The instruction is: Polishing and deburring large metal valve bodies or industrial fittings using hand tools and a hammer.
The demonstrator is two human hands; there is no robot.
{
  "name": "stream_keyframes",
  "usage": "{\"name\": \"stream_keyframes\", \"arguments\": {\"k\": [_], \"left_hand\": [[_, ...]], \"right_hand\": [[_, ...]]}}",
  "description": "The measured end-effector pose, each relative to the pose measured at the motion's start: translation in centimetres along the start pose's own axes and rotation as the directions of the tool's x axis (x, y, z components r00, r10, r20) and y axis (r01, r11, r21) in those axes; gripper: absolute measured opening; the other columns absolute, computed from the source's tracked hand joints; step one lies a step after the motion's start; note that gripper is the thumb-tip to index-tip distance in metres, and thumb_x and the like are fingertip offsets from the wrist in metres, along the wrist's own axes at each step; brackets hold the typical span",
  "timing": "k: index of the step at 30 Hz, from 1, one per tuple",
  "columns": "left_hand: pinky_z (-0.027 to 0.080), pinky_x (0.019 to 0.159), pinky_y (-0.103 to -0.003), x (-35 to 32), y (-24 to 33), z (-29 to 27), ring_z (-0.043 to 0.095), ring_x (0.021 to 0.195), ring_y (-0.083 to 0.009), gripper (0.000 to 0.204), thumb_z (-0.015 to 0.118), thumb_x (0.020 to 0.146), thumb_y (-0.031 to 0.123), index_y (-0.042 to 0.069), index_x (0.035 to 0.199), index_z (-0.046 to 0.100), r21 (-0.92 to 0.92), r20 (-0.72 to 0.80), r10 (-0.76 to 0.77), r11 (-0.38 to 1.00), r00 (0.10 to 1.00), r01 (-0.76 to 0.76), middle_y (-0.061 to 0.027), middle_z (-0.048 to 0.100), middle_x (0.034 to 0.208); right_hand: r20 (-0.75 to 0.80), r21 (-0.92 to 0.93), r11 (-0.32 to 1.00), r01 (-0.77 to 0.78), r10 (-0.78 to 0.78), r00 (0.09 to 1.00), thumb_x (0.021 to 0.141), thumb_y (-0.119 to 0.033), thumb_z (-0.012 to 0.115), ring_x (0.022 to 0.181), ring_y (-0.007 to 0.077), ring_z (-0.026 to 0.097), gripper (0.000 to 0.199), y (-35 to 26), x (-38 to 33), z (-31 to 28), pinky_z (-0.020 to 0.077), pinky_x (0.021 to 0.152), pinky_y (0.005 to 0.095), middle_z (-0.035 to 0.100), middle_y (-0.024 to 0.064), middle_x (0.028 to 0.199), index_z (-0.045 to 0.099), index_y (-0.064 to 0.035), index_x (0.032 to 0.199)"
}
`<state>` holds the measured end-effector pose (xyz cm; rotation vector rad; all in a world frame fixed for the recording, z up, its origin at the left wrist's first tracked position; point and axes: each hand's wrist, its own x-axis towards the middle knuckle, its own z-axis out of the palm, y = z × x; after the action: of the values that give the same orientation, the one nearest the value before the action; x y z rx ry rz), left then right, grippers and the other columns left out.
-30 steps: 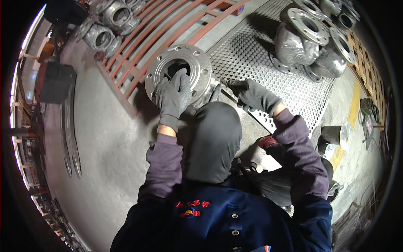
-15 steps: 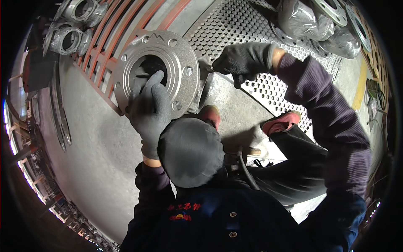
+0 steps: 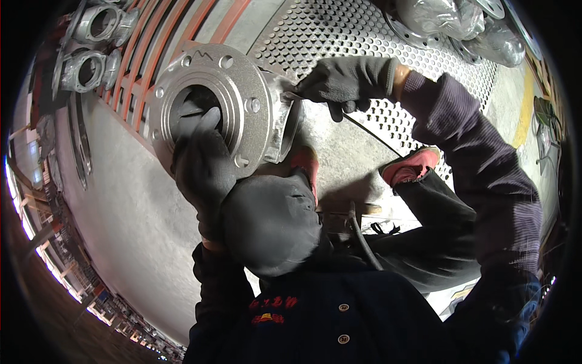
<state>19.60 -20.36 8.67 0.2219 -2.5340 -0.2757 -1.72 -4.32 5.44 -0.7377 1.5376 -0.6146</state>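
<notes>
A grey cast-metal valve body [image 3: 245, 91] with a round, bolt-holed flange stands tilted ahead of my left knee. My left hand [image 3: 206, 161], in a dark grey glove, is closed over the near side of the flange, its thumb reaching into the dark central bore. My right hand [image 3: 345, 82], gloved likewise, is closed beside the body's right side. From its fingertips pokes the end of a slim metal tool [image 3: 293, 95], close to the casting behind the flange. The glove hides the rest of that tool.
A perforated metal sheet [image 3: 327, 36] lies beyond my right hand. Plastic-wrapped castings [image 3: 430, 18] stand at the far right, and more flanged castings [image 3: 88, 70] at the far left. Red slats [image 3: 130, 79] lie at the left. My red shoes [image 3: 412, 167] rest on the floor.
The valve body now sits slightly further left in view and shows more of its right side. Both hands have shifted slightly left with it, keeping their holds.
</notes>
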Motion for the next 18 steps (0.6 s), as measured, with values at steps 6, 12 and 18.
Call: {"name": "stream_keyframes", "arguments": {"k": [6,12,18], "left_hand": [[0.053,0.083,-0.035,-0.6,-0.1,0.0,0.068,0.087,-0.0236,0.022,0.055,0.086,0.005,0.001,0.107,0.061,0.23,0.152,0.022,0.972,0.988,-0.056,-0.0086,0.068,0.101],[0.052,0.084,-0.038,-0.3,0.3,0.9,0.068,0.087,-0.0232,0.023,0.059,0.085,0.011,0.003,0.107,0.059,0.228,0.065,0.044,0.972,0.997,-0.058,-0.0079,0.068,0.102],[0.051,0.083,-0.039,-0.3,0.1,0.3,0.068,0.087,-0.0242,0.028,0.06,0.086,0.016,0.002,0.109,0.058,0.093,0.126,-0.002,0.996,0.992,-0.01,-0.0079,0.068,0.101]], "right_hand": [[0.147,-0.288,0.957,0.021,0.022,0.989,0.095,-0.024,0.044,0.052,0.0145,0.064,0.037,-1.5,1.0,-1.8,0.0439,0.036,0.0248,0.064,0.0118,0.065,0.053,-0.0089,0.127],[0.045,-0.283,0.945,-0.165,0.184,0.982,0.093,-0.022,0.044,0.049,0.0135,0.061,0.034,-2.8,0.5,-2.0,0.0443,0.036,0.0251,0.064,0.0119,0.065,0.057,-0.0084,0.121],[-0.023,0.159,0.93,0.33,-0.331,0.943,0.095,-0.037,0.048,0.041,0.0089,0.054,0.046,6.4,2.6,0.5,0.0395,0.033,0.0208,0.062,0.0078,0.06,0.05,-0.0092,0.131]]}}
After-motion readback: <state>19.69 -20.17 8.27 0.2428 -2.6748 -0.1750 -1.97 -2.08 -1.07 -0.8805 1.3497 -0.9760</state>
